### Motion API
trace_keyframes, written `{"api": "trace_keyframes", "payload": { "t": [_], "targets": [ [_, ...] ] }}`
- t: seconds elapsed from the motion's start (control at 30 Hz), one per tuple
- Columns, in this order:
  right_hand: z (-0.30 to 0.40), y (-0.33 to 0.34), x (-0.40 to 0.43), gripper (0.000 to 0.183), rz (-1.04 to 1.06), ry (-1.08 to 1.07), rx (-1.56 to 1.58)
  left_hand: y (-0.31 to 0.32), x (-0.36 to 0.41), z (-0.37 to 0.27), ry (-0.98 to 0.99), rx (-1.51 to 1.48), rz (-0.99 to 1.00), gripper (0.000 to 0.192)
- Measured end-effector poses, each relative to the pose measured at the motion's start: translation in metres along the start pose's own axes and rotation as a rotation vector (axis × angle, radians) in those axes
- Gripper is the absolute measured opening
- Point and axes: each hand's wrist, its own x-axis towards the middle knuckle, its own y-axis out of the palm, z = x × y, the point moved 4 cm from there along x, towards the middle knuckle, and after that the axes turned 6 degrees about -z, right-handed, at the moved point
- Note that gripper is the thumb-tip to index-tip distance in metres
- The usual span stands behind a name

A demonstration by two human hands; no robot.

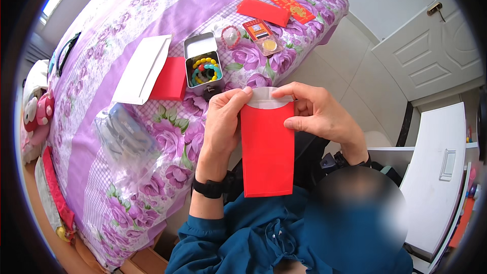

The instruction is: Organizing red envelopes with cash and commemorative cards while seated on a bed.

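Note:
A red paper envelope (267, 152) hangs upright in front of my body, its pale rounded flap raised at the top. My left hand (227, 116) grips its upper left corner between thumb and fingers. At the upper right, my right hand (319, 112) has its index finger on the flap and its thumb against the envelope's edge. Beyond them on the bed stands an open metal tin (187, 64) holding yellow and turquoise bead bracelets (205, 61). A pink bead bracelet (231, 37) and a card with a gold-coloured coin (262, 37) lie farther right.
The bed has a floral purple cover (167, 137). On it lie white envelopes (142, 68), a stack of red envelopes (169, 80), a clear plastic bag (125, 133), more red envelopes (264, 10) and a gold-printed one (292, 7). A white cabinet (430, 182) stands at right, below a door (433, 45).

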Motion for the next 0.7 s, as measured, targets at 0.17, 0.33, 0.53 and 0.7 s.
{"api": "trace_keyframes", "payload": {
  "t": [0.17, 0.33, 0.53, 0.7],
  "targets": [
    [0.007, 0.005, -0.001, 0.040, -0.090, -0.030, 0.139, -0.007, -0.004, 0.001, -0.053, -0.026, -0.029, 0.021],
    [0.012, -0.002, -0.003, 0.037, -0.319, -0.040, 0.039, 0.000, -0.009, -0.002, 0.178, 0.671, -0.092, 0.067],
    [0.016, -0.002, -0.008, 0.039, -0.616, -0.368, -0.356, 0.028, -0.024, 0.008, 0.509, 1.144, -0.059, 0.105],
    [0.020, 0.007, -0.020, 0.040, -0.653, -0.395, -0.361, 0.042, -0.022, 0.020, 0.624, 1.209, -0.157, 0.112]
  ]
}}
